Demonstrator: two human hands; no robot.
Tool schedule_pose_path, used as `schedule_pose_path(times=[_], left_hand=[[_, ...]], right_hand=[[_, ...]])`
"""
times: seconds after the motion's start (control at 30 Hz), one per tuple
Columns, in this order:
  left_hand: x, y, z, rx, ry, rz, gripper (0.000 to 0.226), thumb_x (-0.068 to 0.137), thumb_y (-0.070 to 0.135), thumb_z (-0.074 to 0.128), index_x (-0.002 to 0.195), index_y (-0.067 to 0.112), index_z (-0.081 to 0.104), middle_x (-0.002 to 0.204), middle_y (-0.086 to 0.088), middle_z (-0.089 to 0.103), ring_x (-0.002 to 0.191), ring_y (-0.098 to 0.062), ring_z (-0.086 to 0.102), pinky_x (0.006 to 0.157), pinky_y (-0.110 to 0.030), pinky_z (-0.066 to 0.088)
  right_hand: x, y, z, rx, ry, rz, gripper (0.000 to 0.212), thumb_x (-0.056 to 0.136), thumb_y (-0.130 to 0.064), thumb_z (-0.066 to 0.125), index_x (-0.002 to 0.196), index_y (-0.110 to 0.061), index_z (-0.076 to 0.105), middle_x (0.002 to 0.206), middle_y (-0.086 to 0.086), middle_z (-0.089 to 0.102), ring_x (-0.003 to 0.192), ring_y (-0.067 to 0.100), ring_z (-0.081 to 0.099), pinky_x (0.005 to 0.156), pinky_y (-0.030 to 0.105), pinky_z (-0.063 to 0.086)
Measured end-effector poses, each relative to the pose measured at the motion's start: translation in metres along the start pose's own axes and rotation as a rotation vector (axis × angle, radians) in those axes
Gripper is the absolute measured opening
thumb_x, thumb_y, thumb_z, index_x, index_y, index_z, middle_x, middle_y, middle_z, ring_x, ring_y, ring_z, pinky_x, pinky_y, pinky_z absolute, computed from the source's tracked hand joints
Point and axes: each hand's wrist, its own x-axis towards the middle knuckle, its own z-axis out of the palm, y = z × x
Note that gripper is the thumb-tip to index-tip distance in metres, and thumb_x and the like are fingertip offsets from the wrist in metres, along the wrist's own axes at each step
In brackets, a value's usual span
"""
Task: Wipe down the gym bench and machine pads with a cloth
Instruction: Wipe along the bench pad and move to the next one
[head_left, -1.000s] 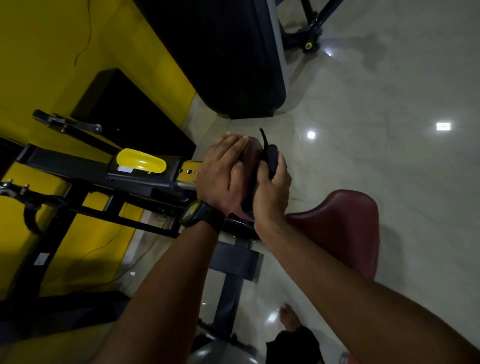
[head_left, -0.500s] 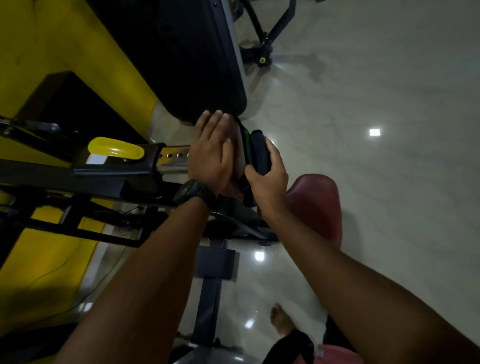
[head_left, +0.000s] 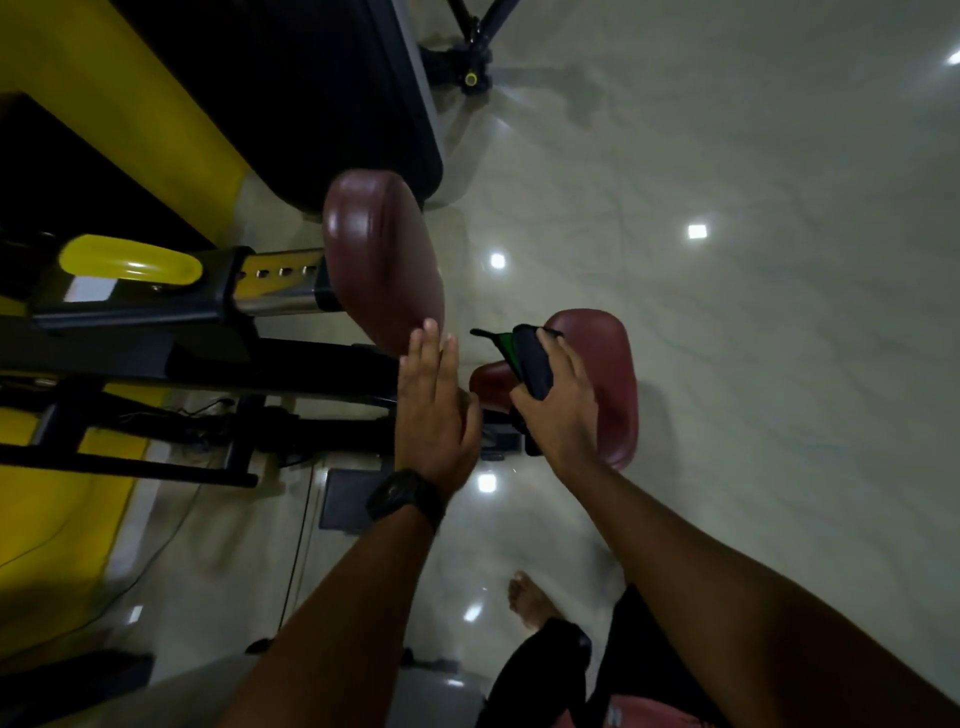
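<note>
While my right grip (head_left: 563, 415) clutches the dark cloth (head_left: 535, 369) below and right of the upper maroon pad (head_left: 379, 260), my left grip (head_left: 434, 421) holds nothing. Its fingers (head_left: 428, 348) stretch straight just beneath that pad.

You can read no words or numbers here. The white sticker (head_left: 89, 289) on the machine frame (head_left: 130, 314) is too blurred.
</note>
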Motion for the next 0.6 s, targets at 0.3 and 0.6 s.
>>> schedule_pose_path(times=[0.3,0.6], left_hand=[[-0.015,-0.014,0.097,-0.017,-0.519,-0.300,0.082,0.101,0.024,0.054,0.162,0.014,0.001,0.171,-0.004,-0.003,0.157,-0.021,-0.004,0.127,-0.033,0.003],[0.002,-0.105,0.193,0.119,-0.586,-0.255,0.107,0.090,0.061,0.057,0.158,-0.002,0.003,0.168,-0.019,0.003,0.155,-0.033,0.001,0.127,-0.050,0.006]], right_hand=[[0.039,0.079,0.019,-0.453,-0.139,-0.107,0.075,0.089,-0.033,0.069,0.156,-0.030,0.036,0.162,0.010,0.032,0.126,0.038,0.046,0.104,0.046,0.042],[0.092,0.135,0.096,-0.533,-0.308,-0.329,0.069,0.092,-0.044,0.064,0.155,-0.030,0.037,0.164,0.016,0.027,0.129,0.042,0.047,0.095,0.054,0.052]])
